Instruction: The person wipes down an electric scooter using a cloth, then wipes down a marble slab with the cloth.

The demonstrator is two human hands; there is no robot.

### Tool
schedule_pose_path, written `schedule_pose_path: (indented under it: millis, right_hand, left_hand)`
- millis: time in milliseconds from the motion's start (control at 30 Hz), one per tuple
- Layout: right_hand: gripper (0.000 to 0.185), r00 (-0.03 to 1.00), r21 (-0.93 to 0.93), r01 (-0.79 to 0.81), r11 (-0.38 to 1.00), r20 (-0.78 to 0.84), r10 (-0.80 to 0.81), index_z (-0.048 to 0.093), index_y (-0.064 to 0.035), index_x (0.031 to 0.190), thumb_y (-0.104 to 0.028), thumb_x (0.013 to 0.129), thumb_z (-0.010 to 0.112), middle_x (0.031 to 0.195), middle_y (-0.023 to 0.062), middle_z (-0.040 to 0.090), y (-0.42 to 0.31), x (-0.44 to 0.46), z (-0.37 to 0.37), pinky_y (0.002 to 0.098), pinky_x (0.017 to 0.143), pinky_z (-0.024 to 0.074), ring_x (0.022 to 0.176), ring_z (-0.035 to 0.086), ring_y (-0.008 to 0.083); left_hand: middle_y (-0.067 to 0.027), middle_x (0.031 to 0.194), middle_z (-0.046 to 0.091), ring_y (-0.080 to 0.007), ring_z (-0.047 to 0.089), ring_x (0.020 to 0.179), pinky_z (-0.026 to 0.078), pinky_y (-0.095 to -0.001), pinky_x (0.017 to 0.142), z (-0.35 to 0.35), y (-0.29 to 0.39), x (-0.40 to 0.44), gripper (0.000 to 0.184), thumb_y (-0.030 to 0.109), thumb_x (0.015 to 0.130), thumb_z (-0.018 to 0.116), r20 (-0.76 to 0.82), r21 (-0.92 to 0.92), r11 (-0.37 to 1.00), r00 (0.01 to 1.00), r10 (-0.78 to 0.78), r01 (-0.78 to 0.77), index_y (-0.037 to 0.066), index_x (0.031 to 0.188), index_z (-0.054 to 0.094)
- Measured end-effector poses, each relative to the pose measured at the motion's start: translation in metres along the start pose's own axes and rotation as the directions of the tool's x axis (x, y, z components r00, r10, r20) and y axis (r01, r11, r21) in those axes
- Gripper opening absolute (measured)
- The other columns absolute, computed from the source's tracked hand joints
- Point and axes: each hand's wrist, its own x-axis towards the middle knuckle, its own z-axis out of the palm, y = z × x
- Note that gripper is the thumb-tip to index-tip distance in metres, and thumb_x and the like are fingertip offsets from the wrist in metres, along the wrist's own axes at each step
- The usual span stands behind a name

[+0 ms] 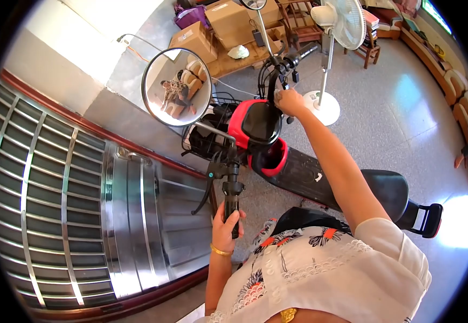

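A red and black electric scooter [239, 119] stands in front of me, its dark seat [380, 185] to the right. My left hand [224, 229] is wrapped round the black left handlebar grip [230, 202], below its brake lever [203, 196]. My right hand [289, 102] reaches across to the scooter's front, beside the dark dash panel [262, 123] and under the right handlebar [283, 65]. Its fingers are closed, and what they hold is hidden. A round mirror [176, 87] rises from the left handlebar, and a black wire basket [207, 137] sits at the front.
A metal-barred door [50, 204] is close on the left. Cardboard boxes [233, 24] rest on a wooden bench at the back. Just beyond the right handlebar stands a white fan [325, 64]. Wooden seating [433, 59] lines the right wall.
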Motion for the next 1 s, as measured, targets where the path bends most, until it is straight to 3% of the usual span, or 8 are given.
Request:
schedule_pose_path:
  millis: [233,367,500,567,700,767,833,1000]
  right_hand:
    - [0.018,0.988,-0.155,0.086,0.984,-0.118,-0.104,0.063,-0.015,0.089,-0.015,0.077,0.05,0.101,0.0159,0.051,-0.028,-0.04,-0.01,0.043,0.076,0.046,0.092,0.056,0.0347]
    - [0.017,0.966,-0.09,0.132,0.987,-0.214,-0.148,0.063,-0.0154,0.087,-0.013,0.076,0.051,0.096,0.0133,0.051,-0.047,-0.058,-0.022,0.0424,0.073,0.0461,0.09,0.055,0.0334]
    - [0.02,0.839,-0.011,0.451,0.892,-0.337,-0.428,0.063,-0.0171,0.086,-0.008,0.072,0.053,0.095,0.007,0.052,-0.08,-0.067,-0.013,0.0401,0.071,0.046,0.09,0.054,0.0303]
    - [0.023,0.667,-0.043,0.713,0.7,-0.267,-0.696,0.063,-0.0185,0.086,-0.005,0.069,0.055,0.099,0.0045,0.053,-0.092,-0.068,-0.002,0.0391,0.074,0.0448,0.092,0.053,0.0291]
    - [0.026,0.532,0.011,0.846,0.534,-0.101,-0.841,0.064,-0.0189,0.086,-0.004,0.066,0.057,0.101,0.0011,0.054,-0.098,-0.077,0.01,0.0361,0.08,0.0407,0.094,0.049,0.0256]
    - [0.027,0.518,0.016,0.855,0.518,-0.074,-0.852,0.064,-0.0183,0.087,-0.005,0.065,0.058,0.1,0.0001,0.054,-0.091,-0.087,0.014,0.0359,0.081,0.0392,0.094,0.048,0.0243]
    - [0.025,0.512,-0.03,0.858,0.513,-0.046,-0.858,0.064,-0.0179,0.087,-0.006,0.066,0.058,0.1,-0.0008,0.054,-0.086,-0.102,0.013,0.0364,0.082,0.0387,0.097,0.046,0.0236]
    - [0.024,0.555,-0.18,0.786,0.592,-0.216,-0.803,0.059,-0.0084,0.088,-0.005,0.065,0.055,0.1,0.0052,0.051,-0.084,-0.14,0.016,0.034,0.083,0.0399,0.094,0.046,0.025]
  left_hand:
    - [-0.0084,0.079,0.056,-0.009,0.048,0.044,0.037,-0.0196,0.037,0.002,0.0,0.001,0.045,0.02,0.081,0.059,-0.002,-0.001,1.0,1.0,0.003,-0.003,0.003,0.118,0.041]
    - [-0.0088,0.079,0.056,-0.0092,0.048,0.044,0.037,-0.0199,0.037,0.002,-0.002,0.003,0.047,0.021,0.081,0.059,-0.001,-0.005,1.0,1.0,0.007,-0.007,0.002,0.119,0.04]
    - [-0.0087,0.079,0.056,-0.0079,0.048,0.044,0.036,-0.0182,0.036,0.003,-0.003,0.004,0.037,0.021,0.083,0.058,0.004,-0.022,1.0,1.0,0.02,-0.02,0.003,0.112,0.042]
    - [-0.0088,0.078,0.056,-0.0079,0.048,0.043,0.037,-0.0183,0.036,0.002,-0.003,0.004,0.037,0.021,0.083,0.058,0.006,-0.03,0.999,1.0,0.018,-0.018,0.003,0.111,0.042]
    - [-0.0092,0.078,0.056,-0.0087,0.048,0.043,0.036,-0.0194,0.036,0.0,-0.005,0.003,0.043,0.023,0.084,0.057,0.007,-0.043,0.999,1.0,0.005,-0.004,0.003,0.117,0.04]
    - [-0.0093,0.079,0.056,-0.0094,0.048,0.044,0.036,-0.0202,0.036,0.0,-0.005,0.003,0.049,0.024,0.083,0.058,0.004,-0.05,0.999,1.0,-0.003,0.003,0.002,0.123,0.038]
    - [-0.0099,0.078,0.056,-0.0087,0.048,0.043,0.037,-0.0189,0.036,0.003,-0.004,0.003,0.033,0.023,0.085,0.055,0.0,-0.074,0.997,1.0,0.022,-0.021,0.003,0.109,0.043]
    - [-0.0105,0.079,0.056,-0.0091,0.048,0.043,0.037,-0.0189,0.036,0.002,-0.004,0.003,0.033,0.023,0.085,0.055,0.005,-0.074,0.997,1.0,0.012,-0.012,0.003,0.108,0.043]
